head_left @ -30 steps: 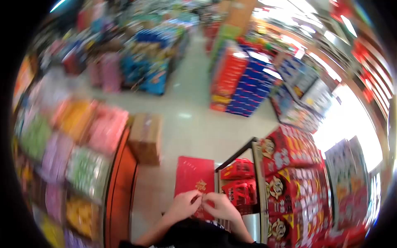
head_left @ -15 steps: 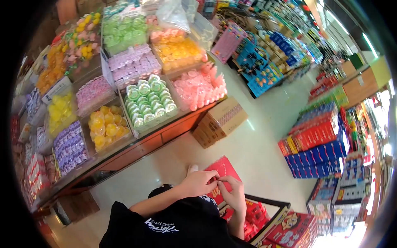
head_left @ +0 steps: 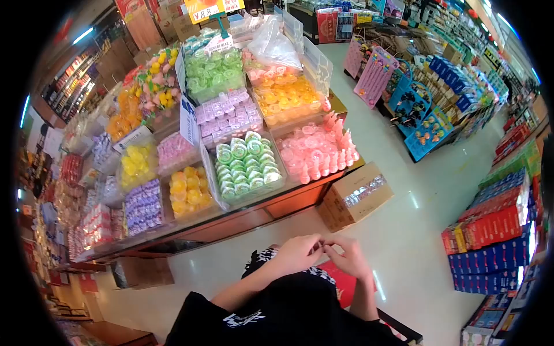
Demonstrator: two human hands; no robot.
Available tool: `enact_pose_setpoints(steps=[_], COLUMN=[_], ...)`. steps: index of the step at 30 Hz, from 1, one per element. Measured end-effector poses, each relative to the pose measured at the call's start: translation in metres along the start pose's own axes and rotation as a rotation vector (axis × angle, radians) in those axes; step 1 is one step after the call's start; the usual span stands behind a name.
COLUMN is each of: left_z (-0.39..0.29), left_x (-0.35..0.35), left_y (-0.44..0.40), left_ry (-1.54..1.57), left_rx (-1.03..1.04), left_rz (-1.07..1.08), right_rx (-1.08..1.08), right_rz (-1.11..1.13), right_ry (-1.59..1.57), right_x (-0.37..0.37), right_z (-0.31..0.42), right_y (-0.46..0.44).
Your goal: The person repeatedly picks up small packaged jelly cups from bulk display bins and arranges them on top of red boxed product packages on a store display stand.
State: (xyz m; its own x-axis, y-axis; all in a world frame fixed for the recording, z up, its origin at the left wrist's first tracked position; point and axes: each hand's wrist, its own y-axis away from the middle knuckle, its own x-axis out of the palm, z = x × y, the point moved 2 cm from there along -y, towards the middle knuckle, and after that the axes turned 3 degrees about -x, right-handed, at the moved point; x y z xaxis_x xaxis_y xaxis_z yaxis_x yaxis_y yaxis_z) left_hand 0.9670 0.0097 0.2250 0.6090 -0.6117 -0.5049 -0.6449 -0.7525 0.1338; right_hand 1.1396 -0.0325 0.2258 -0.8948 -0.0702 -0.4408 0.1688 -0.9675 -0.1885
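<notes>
My left hand (head_left: 299, 252) and my right hand (head_left: 347, 256) meet in front of my body, fingertips pinched together. Whatever lies between the fingers is hidden or too small to make out. Below my right forearm shows part of a red box (head_left: 341, 282), mostly covered by the arms. Beyond the hands, a bin of green-and-white wrapped candies (head_left: 248, 164) stands on the display counter's front edge. Beside it is a bin of pink packaged sweets (head_left: 314, 150).
A cardboard box (head_left: 355, 196) sits on the floor against the display counter (head_left: 254, 218). Stacked red and blue cartons (head_left: 487, 242) stand at the right. A rack with blue trays (head_left: 430, 132) is farther back. Yellow candies (head_left: 190, 191) and purple packets (head_left: 143, 207) fill bins to the left.
My view has swung up and left, so the counter appears lower and farther right. Both hands remain pinched together. The red box below them shows less now.
</notes>
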Motion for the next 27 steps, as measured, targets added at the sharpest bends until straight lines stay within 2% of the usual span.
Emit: enact_pose_setpoints(steps=[1, 4, 5, 8, 11, 14, 17, 18, 19, 21, 24, 27], left_z=[0.000, 0.007, 0.011, 0.021, 0.042, 0.073, 0.104, 0.122, 0.139, 0.173, 0.233, 0.247], left_x=[0.000, -0.008, -0.013, -0.035, -0.066, -0.111, -0.167, -0.183, -0.200, -0.230, -0.255, -0.283], left_y=[-0.005, -0.023, -0.029, -0.049, -0.066, -0.087, -0.102, -0.105, -0.108, -0.108, -0.112, -0.118], left_ry=[0.000, -0.020, -0.031, -0.012, 0.033, 0.086, 0.112, 0.175, 0.177, 0.345, 0.516, 0.629], left_rx=[0.011, 0.017, 0.031, 0.026, -0.012, -0.066, -0.156, -0.140, -0.077, -0.195, -0.264, -0.325], left_rz=[-0.008, 0.019, 0.025, -0.024, -0.085, -0.164, -0.268, -0.325, -0.421, -0.515, -0.688, -0.775], right_rx=[-0.002, 0.175, 0.077, 0.158, 0.136, 0.166, 0.353, 0.389, 0.352, 0.283, 0.293, 0.245], right_rz=[0.028, 0.125, 0.088, 0.156, 0.196, 0.126, -0.010, 0.008, 0.007, 0.011, 0.041, 0.103], right_ry=[0.006, -0.105, -0.143, -0.182, -0.189, -0.198, -0.353, -0.302, -0.265, -0.198, -0.022, -0.050], right_x=[-0.005, -0.015, -0.010, -0.002, 0.006, 0.011, 0.019, 0.016, 0.018, 0.025, 0.032, 0.044], right_z=[-0.002, 0.003, -0.012, -0.021, -0.034, -0.053, -0.069, -0.059, -0.060, -0.055, -0.041, -0.044], right_y=[-0.005, -0.020, -0.024, -0.045, -0.072, -0.107, -0.146, -0.165, -0.184, -0.222, -0.278, -0.327])
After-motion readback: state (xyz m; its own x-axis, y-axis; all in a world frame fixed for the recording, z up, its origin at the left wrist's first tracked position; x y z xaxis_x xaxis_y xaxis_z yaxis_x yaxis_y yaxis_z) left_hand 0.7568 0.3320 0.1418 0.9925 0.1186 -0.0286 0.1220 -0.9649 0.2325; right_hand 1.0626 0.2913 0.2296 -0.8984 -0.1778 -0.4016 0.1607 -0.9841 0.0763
